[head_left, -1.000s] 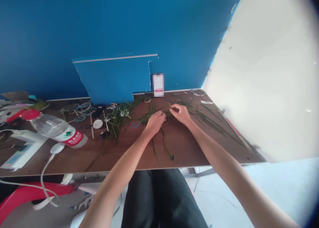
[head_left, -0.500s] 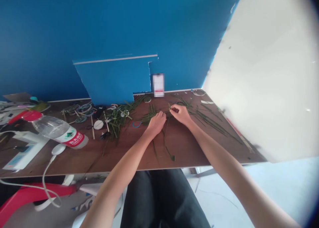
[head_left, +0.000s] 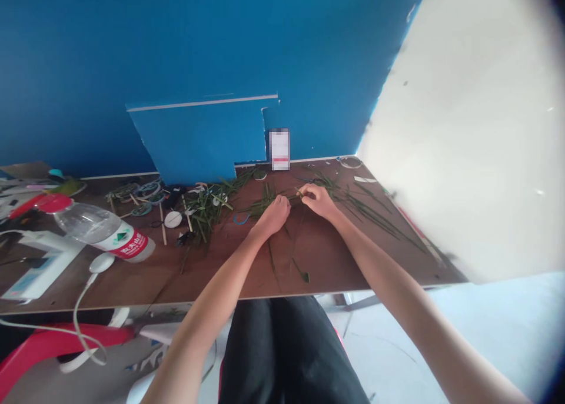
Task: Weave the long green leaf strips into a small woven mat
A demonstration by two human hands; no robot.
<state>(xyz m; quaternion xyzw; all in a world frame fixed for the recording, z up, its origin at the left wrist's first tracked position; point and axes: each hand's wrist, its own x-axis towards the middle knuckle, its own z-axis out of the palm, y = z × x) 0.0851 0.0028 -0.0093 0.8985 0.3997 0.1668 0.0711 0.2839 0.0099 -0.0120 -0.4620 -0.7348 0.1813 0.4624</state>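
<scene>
Both my hands meet over the middle of a brown wooden table (head_left: 335, 262). My left hand (head_left: 274, 214) is closed, pinching thin green leaf strips (head_left: 265, 199) that lie under it. My right hand (head_left: 315, 199) is closed too, its fingertips pinching the same bundle of strips just right of the left hand. More long green strips (head_left: 375, 215) fan out to the right of my right hand. A few loose strips (head_left: 300, 270) trail toward the table's near edge.
A heap of cut green leaves (head_left: 205, 209) lies left of my hands with a white disc (head_left: 173, 218), thin sticks and wire rings. A plastic bottle (head_left: 99, 232) lies at the left beside a white device (head_left: 37, 261) and cable. A blue board (head_left: 198, 139) leans on the blue wall.
The hands stayed together on the strips, shifting slightly up and back. A strip that trailed from the right hand now looks drawn in. The view moved a little.
</scene>
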